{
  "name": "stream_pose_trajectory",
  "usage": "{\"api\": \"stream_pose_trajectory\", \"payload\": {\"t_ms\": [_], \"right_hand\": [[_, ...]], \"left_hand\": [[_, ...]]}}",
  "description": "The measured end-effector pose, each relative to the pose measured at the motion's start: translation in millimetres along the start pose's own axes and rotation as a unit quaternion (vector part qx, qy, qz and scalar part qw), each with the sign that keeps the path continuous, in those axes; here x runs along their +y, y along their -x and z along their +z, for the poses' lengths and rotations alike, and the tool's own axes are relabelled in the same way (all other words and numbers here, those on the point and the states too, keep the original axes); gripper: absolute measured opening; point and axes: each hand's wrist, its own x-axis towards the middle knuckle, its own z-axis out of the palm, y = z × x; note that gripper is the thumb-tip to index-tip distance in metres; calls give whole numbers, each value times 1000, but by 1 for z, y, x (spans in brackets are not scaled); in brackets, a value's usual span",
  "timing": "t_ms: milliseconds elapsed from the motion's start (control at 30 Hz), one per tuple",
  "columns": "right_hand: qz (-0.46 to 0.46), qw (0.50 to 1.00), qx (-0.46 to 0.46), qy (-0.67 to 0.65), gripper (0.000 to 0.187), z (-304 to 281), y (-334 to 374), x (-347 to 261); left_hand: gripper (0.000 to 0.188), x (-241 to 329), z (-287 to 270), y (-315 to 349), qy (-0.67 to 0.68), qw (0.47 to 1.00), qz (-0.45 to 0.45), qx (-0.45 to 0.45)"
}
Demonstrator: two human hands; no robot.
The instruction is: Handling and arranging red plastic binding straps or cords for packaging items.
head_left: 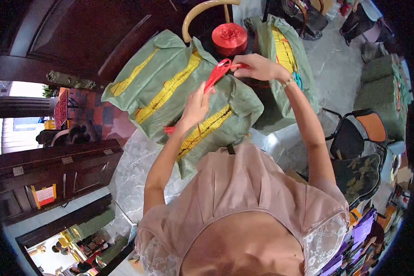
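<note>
Red plastic twine (218, 73) is bunched and looped between my two hands. My left hand (196, 106) is closed around the lower part of the bundle, and a red end sticks out below by my wrist. My right hand (256, 67) pinches the twine at its upper right, with a short piece showing past the fingers. Under my hands lies a green woven sack (230, 99) with a yellow-stitched band. Just beyond my right hand, a large red roll of twine (230, 38) rests on a dark seat.
More green sacks with yellow bands stand left (145, 73) and right (285, 50). A curved wooden chair arm (191, 18) rises behind. Right are an orange-and-black chair (370, 126) and stacked green bales (377, 92). At left stands a dark wooden door (73, 170).
</note>
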Motion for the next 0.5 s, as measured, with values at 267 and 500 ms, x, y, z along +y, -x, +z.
{"api": "stream_pose_trajectory", "payload": {"t_ms": [267, 500], "right_hand": [[116, 859, 274, -418, 24, 54, -29, -11], [113, 738, 332, -576, 24, 74, -48, -35]], "left_hand": [[17, -1, 25, -18, 118, 986, -25, 115], [23, 1, 43, -32, 105, 980, 18, 168]]}}
